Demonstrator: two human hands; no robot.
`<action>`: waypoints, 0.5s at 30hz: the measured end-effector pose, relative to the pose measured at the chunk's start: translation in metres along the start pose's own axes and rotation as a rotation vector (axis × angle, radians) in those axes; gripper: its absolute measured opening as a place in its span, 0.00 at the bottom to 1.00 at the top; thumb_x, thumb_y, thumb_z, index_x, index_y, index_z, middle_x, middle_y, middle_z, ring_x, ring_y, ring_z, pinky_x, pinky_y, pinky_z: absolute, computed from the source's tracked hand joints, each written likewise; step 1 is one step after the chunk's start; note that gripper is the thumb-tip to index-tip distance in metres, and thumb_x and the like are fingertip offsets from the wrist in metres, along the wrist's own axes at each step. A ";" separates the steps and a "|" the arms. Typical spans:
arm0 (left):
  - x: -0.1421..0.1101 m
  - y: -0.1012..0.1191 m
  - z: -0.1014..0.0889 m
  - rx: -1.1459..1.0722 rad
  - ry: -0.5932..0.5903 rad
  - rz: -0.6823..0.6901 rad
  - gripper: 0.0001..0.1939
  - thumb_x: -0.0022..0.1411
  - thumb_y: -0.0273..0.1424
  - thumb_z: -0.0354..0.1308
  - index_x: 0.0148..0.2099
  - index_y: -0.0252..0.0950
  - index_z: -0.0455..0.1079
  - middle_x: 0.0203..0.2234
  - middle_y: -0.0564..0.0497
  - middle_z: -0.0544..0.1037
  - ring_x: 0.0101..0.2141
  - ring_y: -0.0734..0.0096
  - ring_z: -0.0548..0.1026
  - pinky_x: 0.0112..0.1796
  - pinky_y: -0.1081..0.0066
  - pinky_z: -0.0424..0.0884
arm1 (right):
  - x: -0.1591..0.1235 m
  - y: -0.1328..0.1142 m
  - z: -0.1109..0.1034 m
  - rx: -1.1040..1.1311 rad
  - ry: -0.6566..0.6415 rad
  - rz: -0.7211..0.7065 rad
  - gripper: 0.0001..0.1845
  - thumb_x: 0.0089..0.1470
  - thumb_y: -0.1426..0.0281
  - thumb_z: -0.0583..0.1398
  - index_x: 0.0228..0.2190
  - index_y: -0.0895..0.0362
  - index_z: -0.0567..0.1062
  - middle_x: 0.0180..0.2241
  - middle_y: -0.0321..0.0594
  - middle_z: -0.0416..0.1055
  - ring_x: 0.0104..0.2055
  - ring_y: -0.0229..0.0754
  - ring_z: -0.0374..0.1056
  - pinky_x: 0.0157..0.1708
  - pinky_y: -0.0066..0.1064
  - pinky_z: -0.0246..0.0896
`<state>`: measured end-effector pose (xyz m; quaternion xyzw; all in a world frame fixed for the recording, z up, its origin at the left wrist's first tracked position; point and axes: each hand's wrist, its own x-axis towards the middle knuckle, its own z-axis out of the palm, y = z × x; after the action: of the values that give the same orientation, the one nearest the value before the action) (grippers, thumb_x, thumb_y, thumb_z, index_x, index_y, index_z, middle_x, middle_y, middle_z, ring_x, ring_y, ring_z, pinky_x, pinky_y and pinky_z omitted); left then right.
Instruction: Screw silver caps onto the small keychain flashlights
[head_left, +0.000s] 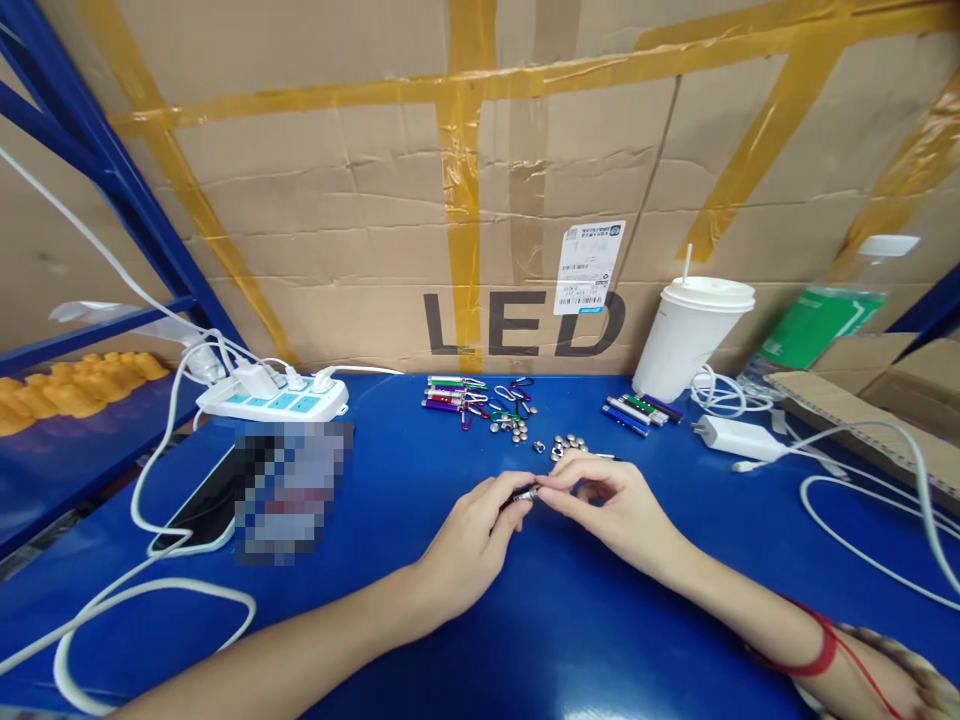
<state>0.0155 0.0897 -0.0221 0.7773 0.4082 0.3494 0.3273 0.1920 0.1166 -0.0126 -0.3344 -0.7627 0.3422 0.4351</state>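
My left hand (472, 530) is closed around a small dark and silver penlight (527, 494), mostly covered by its fingers. At the silver end, the thumb and index finger of my right hand (615, 510) pinch together; whatever sits between these fingertips is too small and hidden to name. Just beyond my hands lie loose button cells (517, 430) and a second cluster of button cells (570, 445). Farther back is a pile of coloured penlights (450, 393) with carabiner clips (514, 393). More penlights (637, 413), without visible clips, lie to the right.
A white power strip (277, 400) and a phone (214, 500) are on the left of the blue table (585, 640). On the right stand a lidded cup (686, 340), a bottle (825, 315) and a white charger (739, 438) with looping cable. A cardboard box (360, 220) forms the back.
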 end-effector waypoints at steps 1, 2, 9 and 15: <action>0.000 0.000 0.000 -0.003 0.005 -0.008 0.14 0.65 0.33 0.40 0.49 0.36 0.61 0.27 0.54 0.66 0.29 0.81 0.63 0.33 0.79 0.58 | 0.000 -0.001 0.000 -0.001 -0.002 -0.011 0.09 0.48 0.68 0.59 0.24 0.62 0.73 0.26 0.42 0.67 0.27 0.32 0.63 0.19 0.19 0.54; -0.001 0.001 0.000 -0.008 0.001 -0.015 0.14 0.65 0.33 0.40 0.48 0.37 0.62 0.26 0.54 0.66 0.29 0.81 0.63 0.33 0.79 0.59 | 0.000 -0.001 0.000 -0.002 -0.007 -0.022 0.09 0.48 0.68 0.60 0.23 0.62 0.73 0.26 0.42 0.67 0.27 0.32 0.63 0.19 0.20 0.54; -0.003 0.002 0.001 0.018 -0.014 -0.042 0.15 0.64 0.32 0.40 0.48 0.37 0.64 0.36 0.52 0.70 0.38 0.77 0.66 0.40 0.77 0.60 | 0.004 -0.001 -0.011 -0.040 -0.188 -0.071 0.07 0.50 0.70 0.59 0.25 0.60 0.75 0.30 0.41 0.66 0.29 0.31 0.61 0.22 0.21 0.55; -0.004 -0.001 0.000 0.053 -0.103 -0.063 0.12 0.64 0.32 0.40 0.44 0.37 0.63 0.36 0.54 0.70 0.37 0.77 0.66 0.38 0.76 0.59 | 0.003 0.001 -0.014 -0.042 -0.233 -0.135 0.05 0.49 0.74 0.59 0.24 0.58 0.76 0.28 0.39 0.66 0.30 0.29 0.62 0.32 0.22 0.59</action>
<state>0.0135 0.0865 -0.0242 0.7893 0.4243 0.2877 0.3380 0.2031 0.1229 -0.0062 -0.2495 -0.8358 0.3324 0.3587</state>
